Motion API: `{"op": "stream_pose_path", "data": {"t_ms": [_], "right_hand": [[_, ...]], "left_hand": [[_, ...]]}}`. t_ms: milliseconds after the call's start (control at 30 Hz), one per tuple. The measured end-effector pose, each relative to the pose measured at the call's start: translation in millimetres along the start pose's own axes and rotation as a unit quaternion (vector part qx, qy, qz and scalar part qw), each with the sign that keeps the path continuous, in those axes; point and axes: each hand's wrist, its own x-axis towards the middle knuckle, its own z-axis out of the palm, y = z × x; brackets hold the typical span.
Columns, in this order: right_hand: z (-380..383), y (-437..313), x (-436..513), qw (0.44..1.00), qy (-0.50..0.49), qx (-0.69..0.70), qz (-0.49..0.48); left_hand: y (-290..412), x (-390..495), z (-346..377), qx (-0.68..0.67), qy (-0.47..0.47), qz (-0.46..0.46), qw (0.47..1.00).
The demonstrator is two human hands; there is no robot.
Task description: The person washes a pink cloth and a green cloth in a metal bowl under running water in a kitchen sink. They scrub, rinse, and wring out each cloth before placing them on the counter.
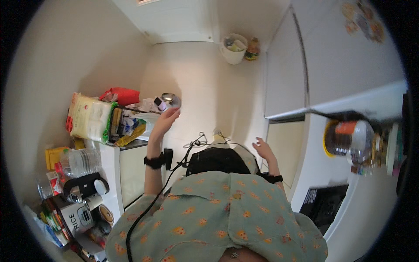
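My left hand [166, 121] is raised beside the end of the left counter, close to a round metal-lidded item [168, 97] and a small pink and black object [160, 103]. Nothing shows in its grasp. A white plastic bag [151, 123] and a yellow packet [132, 136] lie just left of the wrist. On the other side, my right hand [263, 150] hangs with fingers apart and holds nothing, near a cream cabinet front [284, 147]. Both wrists wear black bands. A black cable [163, 186] runs over the patterned green shirt and tangles in front of the waist.
A white bin [234, 49] and a bottle [252, 49] stand on the floor by the far wall. The left counter holds packages, a large clear bottle [80, 162] and a rice container [77, 217]. To the right are a refrigerator [288, 65] and a big plastic jar [350, 139].
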Motion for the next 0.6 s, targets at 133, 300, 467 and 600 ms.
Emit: {"op": "stream_pose_path", "data": {"t_ms": [133,300,467,600], "right_hand": [[-28,-31,54,0.999,0.035,-0.022,-0.002],[-73,-42,127,0.996,-0.01,-0.088,0.013],[-136,-68,233,0.984,-0.063,-0.165,-0.015],[-198,-120,326,0.979,-0.027,-0.17,-0.112]], "left_hand": [[5,69,-21,-0.011,0.006,-0.026,1.0],[9,133,-17,-0.036,-0.015,-0.126,0.991],[23,186,-8,-0.088,0.021,-0.128,0.988],[37,218,-5,-0.085,0.109,-0.123,0.983]]}}
